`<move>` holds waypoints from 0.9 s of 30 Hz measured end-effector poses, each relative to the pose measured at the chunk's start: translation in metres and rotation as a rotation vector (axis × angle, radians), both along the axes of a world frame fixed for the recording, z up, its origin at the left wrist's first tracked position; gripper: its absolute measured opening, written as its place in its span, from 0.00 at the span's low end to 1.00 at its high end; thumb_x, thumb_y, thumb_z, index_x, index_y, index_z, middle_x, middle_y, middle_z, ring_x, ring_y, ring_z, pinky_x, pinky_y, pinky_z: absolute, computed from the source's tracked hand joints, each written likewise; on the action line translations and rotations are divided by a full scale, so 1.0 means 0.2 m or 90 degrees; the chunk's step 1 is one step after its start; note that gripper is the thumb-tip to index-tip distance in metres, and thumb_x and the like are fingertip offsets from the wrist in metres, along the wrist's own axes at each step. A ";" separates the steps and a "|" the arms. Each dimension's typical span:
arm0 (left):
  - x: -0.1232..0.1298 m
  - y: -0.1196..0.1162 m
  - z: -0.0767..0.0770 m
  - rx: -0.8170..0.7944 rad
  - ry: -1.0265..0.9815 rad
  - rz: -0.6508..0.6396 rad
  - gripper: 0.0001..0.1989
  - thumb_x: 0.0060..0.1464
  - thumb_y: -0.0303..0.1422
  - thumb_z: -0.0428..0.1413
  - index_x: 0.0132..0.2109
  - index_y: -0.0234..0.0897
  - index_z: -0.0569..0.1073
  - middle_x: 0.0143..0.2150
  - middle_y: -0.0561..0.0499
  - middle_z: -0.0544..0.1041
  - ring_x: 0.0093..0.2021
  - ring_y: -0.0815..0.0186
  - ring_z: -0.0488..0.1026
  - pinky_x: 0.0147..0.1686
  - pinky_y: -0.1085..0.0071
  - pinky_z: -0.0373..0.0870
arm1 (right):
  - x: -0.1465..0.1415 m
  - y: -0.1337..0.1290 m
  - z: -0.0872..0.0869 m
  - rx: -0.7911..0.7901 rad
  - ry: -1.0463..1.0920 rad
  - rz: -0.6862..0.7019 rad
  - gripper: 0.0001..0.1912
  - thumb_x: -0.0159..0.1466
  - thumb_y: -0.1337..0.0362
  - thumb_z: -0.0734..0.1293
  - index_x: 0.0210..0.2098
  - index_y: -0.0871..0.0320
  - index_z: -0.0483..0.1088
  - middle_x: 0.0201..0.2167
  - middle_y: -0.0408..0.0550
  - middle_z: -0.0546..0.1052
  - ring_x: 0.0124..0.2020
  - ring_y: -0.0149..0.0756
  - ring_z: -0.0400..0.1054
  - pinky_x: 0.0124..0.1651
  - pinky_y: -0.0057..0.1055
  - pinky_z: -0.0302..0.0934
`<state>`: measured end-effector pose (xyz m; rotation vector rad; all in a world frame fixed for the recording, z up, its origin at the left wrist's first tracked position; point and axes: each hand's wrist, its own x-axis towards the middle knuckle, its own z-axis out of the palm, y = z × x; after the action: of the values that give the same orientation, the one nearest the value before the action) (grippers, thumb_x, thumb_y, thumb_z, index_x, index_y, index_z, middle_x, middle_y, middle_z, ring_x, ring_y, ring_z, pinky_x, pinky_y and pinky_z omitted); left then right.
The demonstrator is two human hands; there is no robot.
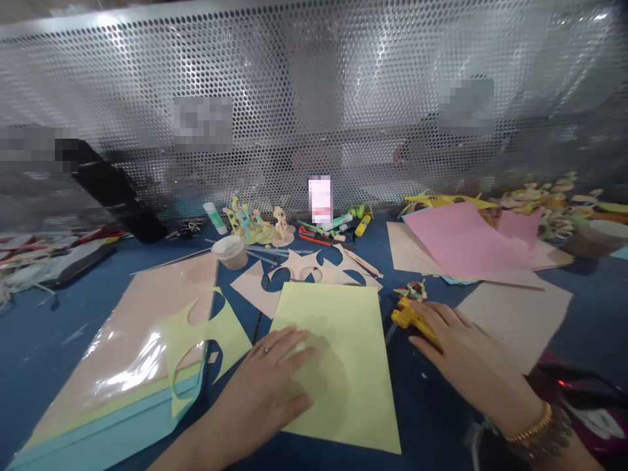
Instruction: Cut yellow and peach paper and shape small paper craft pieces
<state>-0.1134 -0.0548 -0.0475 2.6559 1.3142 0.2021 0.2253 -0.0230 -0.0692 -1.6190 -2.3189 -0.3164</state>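
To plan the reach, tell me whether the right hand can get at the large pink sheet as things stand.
Probably yes: the large pink sheet lies just beyond the right hand, its near edge uncovered, though the hand would likely have to leave the yellow plastic tool first.

- Bare counter point(424, 422) gives passage between the yellow-green sheet point(348, 366) and right hand point(458, 347).
- Perforated panel point(314, 78) walls off the back.
- Small cup point(231, 255) and paper figures point(246, 222) stand in the way at rear left.
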 end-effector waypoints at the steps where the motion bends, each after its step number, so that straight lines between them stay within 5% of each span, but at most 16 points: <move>1: 0.02 -0.02 0.01 -0.009 -0.001 -0.033 0.28 0.55 0.38 0.57 0.61 0.49 0.60 0.64 0.51 0.62 0.63 0.55 0.58 0.56 0.54 0.63 | 0.00 0.00 0.00 0.000 0.008 0.002 0.23 0.69 0.52 0.51 0.56 0.57 0.60 0.47 0.54 0.71 0.42 0.49 0.68 0.39 0.46 0.66; 4: 0.07 -0.07 0.02 0.002 -0.026 -0.111 0.28 0.52 0.42 0.60 0.58 0.48 0.63 0.58 0.53 0.70 0.56 0.58 0.66 0.52 0.60 0.67 | -0.04 -0.01 0.05 -0.005 0.071 0.050 0.16 0.68 0.57 0.56 0.52 0.55 0.63 0.47 0.52 0.71 0.45 0.48 0.66 0.45 0.48 0.63; 8: 0.11 -0.13 -0.01 0.107 -0.044 -0.145 0.17 0.52 0.41 0.59 0.48 0.43 0.70 0.46 0.55 0.77 0.44 0.61 0.73 0.42 0.66 0.70 | -0.19 -0.11 0.13 -0.156 0.215 0.290 0.05 0.66 0.64 0.62 0.42 0.51 0.67 0.38 0.43 0.74 0.40 0.35 0.68 0.43 0.32 0.63; 12: 0.13 -0.17 -0.02 0.152 -0.023 -0.119 0.11 0.57 0.38 0.55 0.46 0.40 0.70 0.44 0.54 0.78 0.43 0.61 0.74 0.40 0.68 0.71 | -0.33 -0.23 0.07 -0.168 0.147 0.464 0.13 0.55 0.59 0.73 0.38 0.53 0.69 0.37 0.40 0.76 0.35 0.34 0.70 0.34 0.28 0.63; 18: 0.14 -0.20 -0.04 0.199 -0.009 -0.110 0.08 0.62 0.34 0.48 0.41 0.39 0.70 0.38 0.53 0.78 0.38 0.62 0.76 0.35 0.69 0.72 | -0.36 -0.30 -0.07 -0.052 0.037 0.428 0.07 0.60 0.60 0.69 0.32 0.57 0.68 0.31 0.43 0.75 0.32 0.34 0.70 0.31 0.28 0.62; 22: 0.16 -0.22 -0.06 0.218 -0.006 -0.108 0.08 0.62 0.34 0.48 0.41 0.38 0.70 0.37 0.52 0.77 0.37 0.62 0.76 0.34 0.68 0.72 | -0.33 -0.32 -0.05 -0.030 0.016 0.421 0.04 0.65 0.69 0.62 0.34 0.58 0.68 0.30 0.45 0.74 0.32 0.33 0.69 0.33 0.26 0.62; 27: 0.19 -0.25 -0.06 0.228 -0.007 -0.102 0.07 0.63 0.31 0.48 0.41 0.38 0.70 0.35 0.51 0.76 0.35 0.66 0.75 0.35 0.72 0.71 | -0.32 -0.35 -0.03 0.001 0.013 0.408 0.03 0.66 0.66 0.62 0.36 0.59 0.67 0.31 0.45 0.75 0.32 0.34 0.69 0.32 0.29 0.61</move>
<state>-0.0762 -0.1058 -0.0592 3.0326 1.1458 0.4692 0.1608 -0.0929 -0.0747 -0.7929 -2.6533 -0.1503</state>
